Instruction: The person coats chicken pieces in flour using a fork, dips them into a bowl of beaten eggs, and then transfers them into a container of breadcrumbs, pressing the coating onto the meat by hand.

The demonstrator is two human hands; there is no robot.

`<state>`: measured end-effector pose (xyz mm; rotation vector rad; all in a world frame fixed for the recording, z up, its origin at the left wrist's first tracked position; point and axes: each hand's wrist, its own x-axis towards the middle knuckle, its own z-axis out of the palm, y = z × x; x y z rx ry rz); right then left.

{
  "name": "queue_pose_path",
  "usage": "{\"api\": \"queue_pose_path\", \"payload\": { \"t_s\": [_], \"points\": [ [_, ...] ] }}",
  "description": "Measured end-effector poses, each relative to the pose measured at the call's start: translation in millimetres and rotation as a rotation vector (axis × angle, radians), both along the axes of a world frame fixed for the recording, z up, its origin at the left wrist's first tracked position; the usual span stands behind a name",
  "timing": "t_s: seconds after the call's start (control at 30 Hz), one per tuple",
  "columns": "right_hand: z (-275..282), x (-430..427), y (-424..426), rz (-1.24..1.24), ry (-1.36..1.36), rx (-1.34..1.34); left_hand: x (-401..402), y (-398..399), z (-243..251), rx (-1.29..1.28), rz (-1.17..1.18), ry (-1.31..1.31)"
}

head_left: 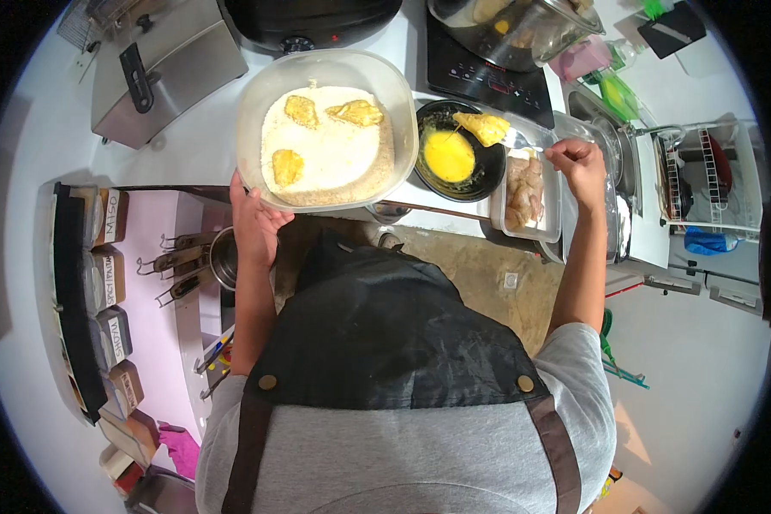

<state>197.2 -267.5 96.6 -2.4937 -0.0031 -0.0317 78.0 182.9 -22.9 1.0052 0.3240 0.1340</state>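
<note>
My left hand (pixel 257 221) grips the near left rim of a translucent plastic tub (pixel 326 64). Breadcrumbs (pixel 334 151) fill its bottom, with three yellow-coated pieces of meat (pixel 302 110) lying on them. In my right hand (pixel 578 168) is a metal spoon or fork (pixel 519 141); its working end is partly hidden. A yellow-coated meat piece (pixel 483 128) rests on it, dripping above a black bowl (pixel 429 181) of beaten egg (pixel 450 156). Beneath and left of my right hand, a clear plastic container (pixel 533 232) holds raw pale meat (pixel 524 189).
Behind the bowl is an induction cooktop (pixel 488 90) bearing a large steel pot (pixel 520 38). A steel deep fryer (pixel 173 83) stands at the left, a black appliance (pixel 315 19) behind the tub. A sink (pixel 584 106) and dish rack (pixel 707 173) lie right. Strainers (pixel 186 260) hang below left.
</note>
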Motion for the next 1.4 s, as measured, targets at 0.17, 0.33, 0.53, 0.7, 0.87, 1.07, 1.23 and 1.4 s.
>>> {"api": "queue_pose_path", "payload": {
  "t_s": [0.17, 0.33, 0.53, 0.7, 0.87, 1.07, 1.23, 1.4],
  "points": [
    [-5.3, -3.7, 1.9, -0.06, -0.014, 0.061, 0.5, -6.1, 6.0, 0.003, 0.041, 0.033],
    [7.1, -3.4, -8.5, -0.054, -0.067, 0.129, 0.3, -5.0, 4.4, -0.009, 0.052, 0.034],
    [64.2, -21.3, 12.5, -0.01, -0.154, 0.273, 0.9, -3.5, 3.3, -0.009, 0.031, 0.006],
    [12.2, -20.1, 5.6, -0.037, -0.084, 0.35, -0.7, -2.4, -1.8, 0.004, 0.035, 0.004],
    [-23.5, -29.9, 6.0, -0.092, 0.023, 0.275, 2.1, -3.5, 6.3, 0.005, 0.017, 0.04],
    [-21.2, -29.4, 6.6, -0.133, 0.017, 0.227, 0.4, 0.8, 1.5, 0.033, -0.005, 0.047],
    [-18.1, -33.8, 8.8, -0.134, -0.019, 0.256, 0.0, 1.7, 0.7, 0.009, -0.016, 0.037],
    [-16.0, -34.1, 6.7, -0.156, -0.005, 0.242, -0.4, 2.9, -1.0, 0.015, -0.021, 0.03]
  ]
}}
